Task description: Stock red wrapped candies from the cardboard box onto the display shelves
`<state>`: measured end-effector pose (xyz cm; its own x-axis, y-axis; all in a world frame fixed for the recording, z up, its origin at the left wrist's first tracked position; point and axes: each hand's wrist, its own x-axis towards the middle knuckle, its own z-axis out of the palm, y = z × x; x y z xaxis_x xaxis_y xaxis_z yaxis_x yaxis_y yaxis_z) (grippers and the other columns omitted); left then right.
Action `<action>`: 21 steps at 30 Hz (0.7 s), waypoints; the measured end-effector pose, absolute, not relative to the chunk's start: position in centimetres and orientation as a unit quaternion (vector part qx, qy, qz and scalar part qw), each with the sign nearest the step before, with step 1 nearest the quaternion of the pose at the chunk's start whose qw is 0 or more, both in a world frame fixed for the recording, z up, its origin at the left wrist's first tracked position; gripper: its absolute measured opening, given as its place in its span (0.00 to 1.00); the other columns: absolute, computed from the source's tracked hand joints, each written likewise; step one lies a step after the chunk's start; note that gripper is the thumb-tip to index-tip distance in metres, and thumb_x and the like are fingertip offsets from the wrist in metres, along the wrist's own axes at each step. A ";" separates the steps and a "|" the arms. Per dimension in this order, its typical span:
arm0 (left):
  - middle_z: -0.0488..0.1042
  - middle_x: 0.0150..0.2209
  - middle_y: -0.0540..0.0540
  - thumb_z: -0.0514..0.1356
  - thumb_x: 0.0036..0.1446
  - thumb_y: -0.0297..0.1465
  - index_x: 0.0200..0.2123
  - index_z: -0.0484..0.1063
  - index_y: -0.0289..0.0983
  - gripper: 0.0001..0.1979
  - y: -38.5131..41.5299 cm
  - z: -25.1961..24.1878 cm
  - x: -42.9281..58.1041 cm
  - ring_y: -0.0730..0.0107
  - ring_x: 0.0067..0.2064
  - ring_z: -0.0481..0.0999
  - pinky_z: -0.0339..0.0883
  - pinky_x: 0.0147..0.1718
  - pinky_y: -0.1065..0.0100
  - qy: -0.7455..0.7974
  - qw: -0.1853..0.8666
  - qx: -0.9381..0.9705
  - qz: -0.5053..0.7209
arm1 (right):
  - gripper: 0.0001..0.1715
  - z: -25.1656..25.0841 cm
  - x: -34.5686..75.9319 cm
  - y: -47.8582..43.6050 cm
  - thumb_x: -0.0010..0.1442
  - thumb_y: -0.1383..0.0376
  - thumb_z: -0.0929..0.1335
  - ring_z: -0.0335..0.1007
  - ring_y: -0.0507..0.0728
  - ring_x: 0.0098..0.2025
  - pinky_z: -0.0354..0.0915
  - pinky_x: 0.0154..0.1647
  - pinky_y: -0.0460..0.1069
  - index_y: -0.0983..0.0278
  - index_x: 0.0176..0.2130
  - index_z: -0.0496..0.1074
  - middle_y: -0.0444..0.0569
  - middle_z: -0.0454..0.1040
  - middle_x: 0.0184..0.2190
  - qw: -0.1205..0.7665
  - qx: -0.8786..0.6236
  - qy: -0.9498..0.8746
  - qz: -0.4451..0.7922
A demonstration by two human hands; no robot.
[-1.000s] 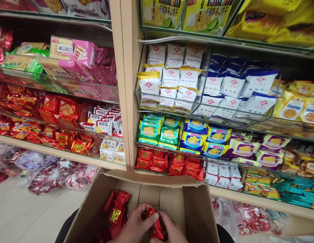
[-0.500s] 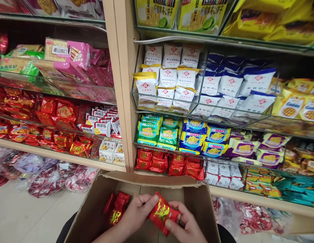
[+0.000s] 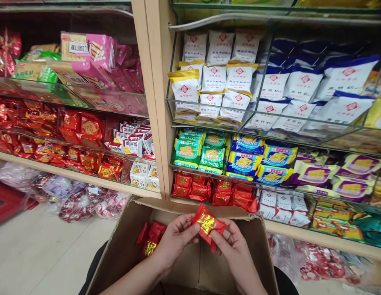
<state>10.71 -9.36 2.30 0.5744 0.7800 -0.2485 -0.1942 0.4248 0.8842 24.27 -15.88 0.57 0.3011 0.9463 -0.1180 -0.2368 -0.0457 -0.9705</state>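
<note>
Between both hands is a red snack packet (image 3: 207,226) with gold lettering, held tilted above an open cardboard box (image 3: 113,250). My left hand (image 3: 178,235) pinches its left edge with thumb and fingers. On its right side, my right hand (image 3: 229,239) grips it, the thumb pressed on the front. Inside the box on the left lie several similar red packets (image 3: 154,235), partly hidden by my left forearm. Straight ahead on the lowest shelf sit more red packets (image 3: 193,187) in clear compartments.
Shelves of wrapped snacks rise ahead, with white packets (image 3: 213,78) and green packets (image 3: 187,151) behind clear dividers. A wooden upright (image 3: 156,102) separates two shelf units. Plastic bags of packets (image 3: 76,205) lie on the floor at left, and others (image 3: 322,262) at right.
My hands have lifted the red packet a little up and to the right, still gripping it from both sides. The view has shifted, so the shelves appear higher in it.
</note>
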 end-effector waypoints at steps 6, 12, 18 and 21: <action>0.75 0.32 0.43 0.62 0.48 0.29 0.32 0.66 0.33 0.08 -9.2 2.9 11.0 0.72 0.31 0.75 0.69 0.35 0.70 0.357 0.823 0.287 0.337 | 0.25 0.2 24.3 -15.7 0.50 0.55 0.67 0.66 0.52 0.26 0.61 0.24 0.46 0.62 0.44 0.57 0.47 0.73 0.31 0.620 -0.568 -0.357 0.407; 0.74 0.26 0.42 0.56 0.52 0.23 0.30 0.63 0.32 0.02 -6.1 5.3 11.6 0.70 0.27 0.75 0.72 0.31 0.69 0.398 0.810 0.215 0.375 | 0.12 -0.2 27.9 -16.2 0.55 0.57 0.64 0.67 0.57 0.35 0.63 0.36 0.52 0.62 0.36 0.67 0.50 0.71 0.34 0.517 -0.671 -0.514 0.137; 0.71 0.27 0.39 0.50 0.54 0.20 0.30 0.62 0.31 0.04 -0.8 4.9 12.9 0.64 0.30 0.76 0.73 0.29 0.66 0.449 0.802 0.166 0.357 | 0.08 -0.5 29.0 -15.9 0.56 0.62 0.62 0.63 0.59 0.38 0.60 0.40 0.56 0.63 0.33 0.68 0.51 0.70 0.34 0.427 -0.662 -0.608 -0.094; 0.70 0.28 0.39 0.49 0.55 0.20 0.30 0.60 0.33 0.05 1.8 3.5 13.6 0.64 0.31 0.76 0.73 0.25 0.67 0.474 0.786 0.150 0.367 | 0.07 -0.8 29.0 -15.5 0.57 0.64 0.62 0.62 0.58 0.39 0.60 0.40 0.55 0.63 0.34 0.68 0.51 0.69 0.35 0.418 -0.660 -0.616 -0.104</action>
<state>13.62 1.82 3.48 0.2815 0.7192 -0.6353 -0.4340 0.6859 0.5841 28.96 -15.52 -0.85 0.2201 0.7261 0.6514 0.8993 0.1076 -0.4238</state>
